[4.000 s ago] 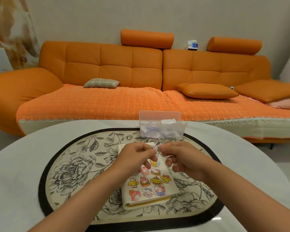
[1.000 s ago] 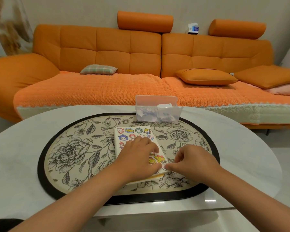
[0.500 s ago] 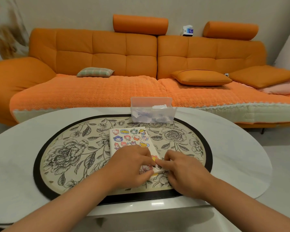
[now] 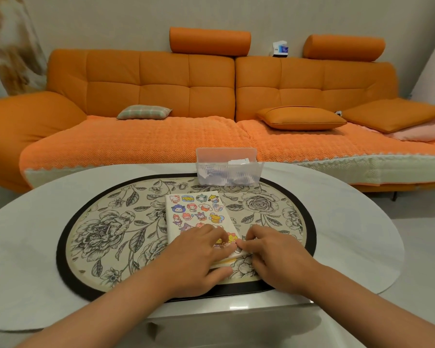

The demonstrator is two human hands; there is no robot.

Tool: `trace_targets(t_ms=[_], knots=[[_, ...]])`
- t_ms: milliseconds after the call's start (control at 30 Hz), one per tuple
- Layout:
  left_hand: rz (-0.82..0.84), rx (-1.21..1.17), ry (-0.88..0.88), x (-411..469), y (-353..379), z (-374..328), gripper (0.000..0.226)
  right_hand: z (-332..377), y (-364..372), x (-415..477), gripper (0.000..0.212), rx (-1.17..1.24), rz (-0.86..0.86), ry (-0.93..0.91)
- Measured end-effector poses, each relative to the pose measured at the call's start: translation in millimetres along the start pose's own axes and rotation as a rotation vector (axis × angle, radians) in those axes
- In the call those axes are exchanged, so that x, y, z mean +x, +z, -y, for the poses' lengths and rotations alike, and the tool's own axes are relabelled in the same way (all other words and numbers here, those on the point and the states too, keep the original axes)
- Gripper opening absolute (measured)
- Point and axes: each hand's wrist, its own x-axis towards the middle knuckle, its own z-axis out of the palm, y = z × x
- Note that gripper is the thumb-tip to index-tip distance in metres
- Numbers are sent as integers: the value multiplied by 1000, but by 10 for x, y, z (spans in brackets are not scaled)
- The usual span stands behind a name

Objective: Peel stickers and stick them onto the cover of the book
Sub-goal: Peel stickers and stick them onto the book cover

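The cream-covered book (image 4: 199, 214) lies on the floral mat, its cover carrying several cartoon stickers (image 4: 201, 209). My left hand (image 4: 199, 254) rests flat across the near part of the cover, fingers stretched over the lowest stickers. My right hand (image 4: 269, 257) sits at the book's near right corner, its fingertips touching the cover beside my left fingertips. A yellow and pink sticker (image 4: 222, 241) shows between the two hands. Whether anything is pinched under the right fingers is hidden.
A clear plastic box (image 4: 227, 169) with paper scraps stands beyond the book at the mat's far edge. The oval floral mat (image 4: 106, 229) with a black rim lies on a white oval table (image 4: 23, 259). An orange sofa (image 4: 161, 96) fills the background.
Four seconds ago both hands were raised above the book, pinching something small. They have come down onto the near end of the cover, and the right fingertips moved in against the left hand.
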Motion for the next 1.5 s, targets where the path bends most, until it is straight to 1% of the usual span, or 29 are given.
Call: trace_targets(t_ms=[133,300,433,533,667,767,867,967,1067,1133,1200,1333,1400,1500], knots=[[64,-84,-31,31,-26,28,50,23,32,0,45,-4,-21,-10],[92,-40,-7,18,-50,33,45,-7,52,-7,45,1,-27,-9],[43,-2,-8,-12,-8,20,48,-31,56,-23,44,-13,-26,-16],[2,-55,-20,-35,5,36,46,-43,39,-34,42,-24,-24,-17],[15,-172,-55,-78,-35,80,51,-26,-23,3,41,-27,-17,-9],[64,-129,-79,-78,-70,72,62,8,-77,52,39,-50,-12,-11],[87,-87,-77,-56,-51,80,64,34,-96,92,39,-91,5,-4],[69,-174,-145,-39,-104,129,60,47,-96,175,38,-130,-15,8],[12,-258,-262,46,-202,288,54,79,-98,359,42,-80,-44,13],[-3,-238,-346,134,-249,452,53,117,-114,545,45,-18,-56,22],[16,-157,-398,211,-257,609,54,167,-120,776,47,-6,-59,25],[119,-47,-423,325,-153,814,60,269,14,1237,52,-3,-10,7],[177,-25,-428,354,-78,866,61,288,149,1413,55,-8,52,-12],[243,-52,-446,347,0,924,62,264,314,1564,59,-11,184,-28]])
